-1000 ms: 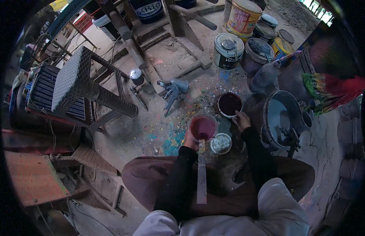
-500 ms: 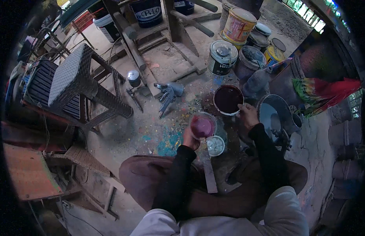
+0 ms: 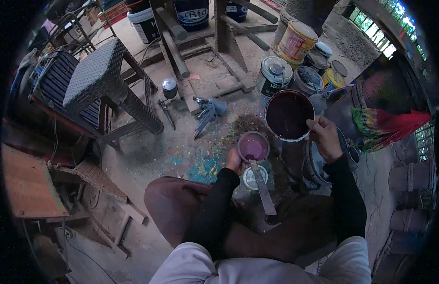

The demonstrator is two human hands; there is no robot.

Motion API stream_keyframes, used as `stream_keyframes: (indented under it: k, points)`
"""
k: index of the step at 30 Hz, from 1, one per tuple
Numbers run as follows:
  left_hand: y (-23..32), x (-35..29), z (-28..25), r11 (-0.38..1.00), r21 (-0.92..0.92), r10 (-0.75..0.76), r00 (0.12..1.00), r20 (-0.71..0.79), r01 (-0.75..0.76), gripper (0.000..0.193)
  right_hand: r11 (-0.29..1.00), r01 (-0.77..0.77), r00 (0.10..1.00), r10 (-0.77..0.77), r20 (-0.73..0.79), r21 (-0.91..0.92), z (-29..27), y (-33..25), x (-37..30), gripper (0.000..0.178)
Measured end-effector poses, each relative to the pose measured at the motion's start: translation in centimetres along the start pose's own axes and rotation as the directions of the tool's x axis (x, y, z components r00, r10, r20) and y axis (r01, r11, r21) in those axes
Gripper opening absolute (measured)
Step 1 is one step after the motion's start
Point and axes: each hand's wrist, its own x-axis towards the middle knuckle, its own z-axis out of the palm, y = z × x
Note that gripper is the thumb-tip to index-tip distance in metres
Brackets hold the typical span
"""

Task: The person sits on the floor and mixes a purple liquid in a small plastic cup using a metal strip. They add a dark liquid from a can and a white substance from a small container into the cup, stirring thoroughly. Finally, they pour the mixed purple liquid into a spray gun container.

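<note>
My left hand [image 3: 234, 161] is wrapped round the side of a clear plastic cup [image 3: 253, 146] with pink-purple paint in it. A flat stir stick [image 3: 263, 191] rests over the cup's near rim, its long end pointing toward my lap. My right hand [image 3: 326, 138] pinches the right rim of a round paint can [image 3: 289, 115], thumb on the edge. Very dark maroon paint lies inside the can, which looks raised off the floor. Just below the cup stands a small tub with a whitish top [image 3: 255, 177], touched by neither hand.
A spray gun [image 3: 210, 113] and a metal paint cup [image 3: 169, 88] lie ahead on the splattered floor. Several paint tubs [image 3: 276, 75] stand at the far right. A dark bucket [image 3: 319, 163] sits beside my right forearm. A woven-pattern stool [image 3: 97, 66] is at left.
My right hand has lifted the paint can, moving it up and to the right. My left hand has shifted slightly right with the cup, and the stick's near end has swung right.
</note>
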Motion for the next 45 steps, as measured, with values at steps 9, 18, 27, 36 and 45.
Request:
stream_keyframes:
  k: [9,18,27,36,45]
  points:
    - [0.3,-0.3,0.8,0.995,0.095,-0.001,1.0,-0.019,0.002,0.039,0.999,0.036,0.999,-0.035,0.025,-0.033,1.2,-0.7,-1.2,0.012]
    - [1.2,-1.3,1.6,0.976,0.205,-0.067,0.997,-0.041,0.074,0.039,0.994,0.062,0.997,-0.059,0.04,-0.087,1.6,-0.5,-1.3,0.013]
    - [1.4,-1.3,1.1,0.98,0.178,-0.089,0.996,-0.025,0.092,0.032,0.986,0.088,0.996,-0.085,0.031,-0.138,1.9,-0.7,-1.5,0.014]
    - [0.1,-0.1,1.4,0.978,0.206,-0.005,0.999,-0.036,0.013,0.04,0.988,0.097,0.995,-0.093,0.04,-0.118,2.1,-0.8,-1.7,0.013]
    - [-0.2,0.2,0.2,0.988,0.139,-0.059,0.998,-0.014,0.06,0.037,0.987,0.114,0.993,-0.109,0.052,-0.111,1.8,-0.6,-1.6,0.013]
